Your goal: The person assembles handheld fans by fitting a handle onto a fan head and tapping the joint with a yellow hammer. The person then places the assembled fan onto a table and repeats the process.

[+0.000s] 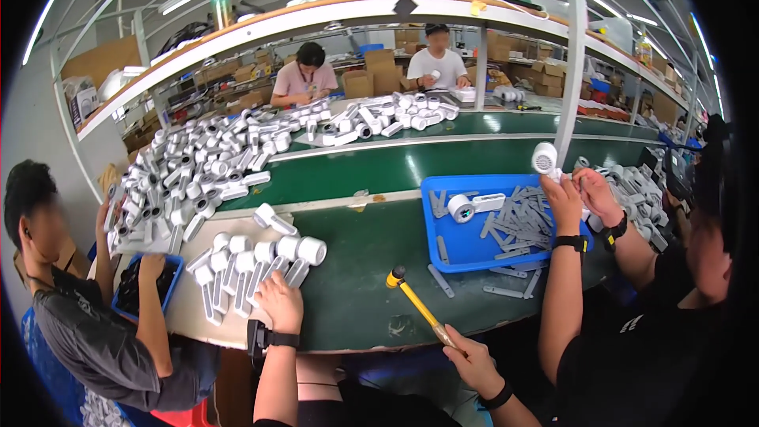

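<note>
My left hand (281, 301) is at the near edge of a cluster of white handheld fans (245, 257) with grey-faced handles. Its fingers curl over the handle of a fan (296, 274) on the right side of that cluster. In my right hand (473, 357) is a hammer (421, 306) with a yellow handle and a dark-tipped head. The hammer points up and to the left, over the green work surface (356, 300). Its head is apart from the fans.
A blue tray (431, 225) holds many grey strips and one fan (470, 206). At right, a co-worker's hands (565, 198) hold a fan. Another person (95, 300) sits at left beside a small blue bin (175, 273). A large fan pile (213, 154) lies behind. A metal post (571, 55) stands right.
</note>
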Demonstrator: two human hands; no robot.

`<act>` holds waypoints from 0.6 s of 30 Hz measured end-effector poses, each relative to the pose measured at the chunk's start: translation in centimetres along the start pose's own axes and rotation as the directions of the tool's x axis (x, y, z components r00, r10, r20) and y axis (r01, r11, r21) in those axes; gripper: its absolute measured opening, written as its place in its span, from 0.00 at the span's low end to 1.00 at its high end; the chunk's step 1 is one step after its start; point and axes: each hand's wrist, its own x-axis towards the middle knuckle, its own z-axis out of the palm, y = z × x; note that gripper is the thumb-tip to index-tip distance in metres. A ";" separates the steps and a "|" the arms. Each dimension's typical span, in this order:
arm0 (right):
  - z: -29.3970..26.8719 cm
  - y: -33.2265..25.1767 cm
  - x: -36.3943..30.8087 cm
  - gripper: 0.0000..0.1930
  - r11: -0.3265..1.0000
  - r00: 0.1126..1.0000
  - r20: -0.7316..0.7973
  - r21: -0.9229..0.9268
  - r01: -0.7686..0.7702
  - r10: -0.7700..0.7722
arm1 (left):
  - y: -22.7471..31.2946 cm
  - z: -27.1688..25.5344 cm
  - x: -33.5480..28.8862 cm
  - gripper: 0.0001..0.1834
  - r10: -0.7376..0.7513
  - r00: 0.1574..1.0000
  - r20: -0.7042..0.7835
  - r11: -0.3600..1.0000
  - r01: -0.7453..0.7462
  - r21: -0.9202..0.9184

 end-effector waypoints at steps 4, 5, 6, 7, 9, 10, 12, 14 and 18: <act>-0.6 1.1 0.1 0.27 0.995 0.994 -0.091 0.074 0.070 -0.063 | 7.4 -5.6 1.9 0.30 0.176 0.978 -0.110 0.977 -0.187 -0.101; -0.6 1.5 0.2 0.27 0.992 0.991 -0.119 0.107 0.071 -0.059 | 9.6 -5.8 2.5 0.29 0.254 0.964 -0.081 0.937 -0.266 -0.226; -0.4 2.0 0.2 0.27 0.987 0.988 -0.146 0.140 0.074 -0.053 | 12.2 -5.9 3.4 0.27 0.333 0.941 -0.062 0.876 -0.333 -0.348; -0.2 2.6 0.4 0.27 0.978 0.984 -0.174 0.192 0.077 -0.043 | 14.9 -5.7 4.1 0.25 0.393 0.917 -0.060 0.822 -0.380 -0.425; -0.2 3.2 0.7 0.28 0.969 0.985 -0.175 0.243 0.031 0.012 | 20.0 -4.8 5.3 0.21 0.500 0.864 -0.060 0.711 -0.450 -0.540; -0.3 3.3 0.6 0.28 0.956 0.983 -0.170 0.291 -0.017 0.070 | 22.5 -4.1 5.8 0.20 0.553 0.831 -0.061 0.655 -0.479 -0.585; -0.4 3.1 0.6 0.28 0.941 0.977 -0.187 0.336 -0.035 0.103 | 26.5 -1.8 6.6 0.21 0.625 0.779 -0.047 0.576 -0.501 -0.646; -0.3 3.1 0.7 0.27 0.909 0.970 -0.197 0.413 -0.053 0.146 | 29.7 -0.5 7.4 0.23 0.667 0.744 0.016 0.554 -0.482 -0.679; -0.2 2.6 0.6 0.27 0.832 0.947 -0.220 0.549 -0.077 0.233 | 35.0 1.9 8.1 0.29 0.729 0.684 0.015 0.458 -0.471 -0.754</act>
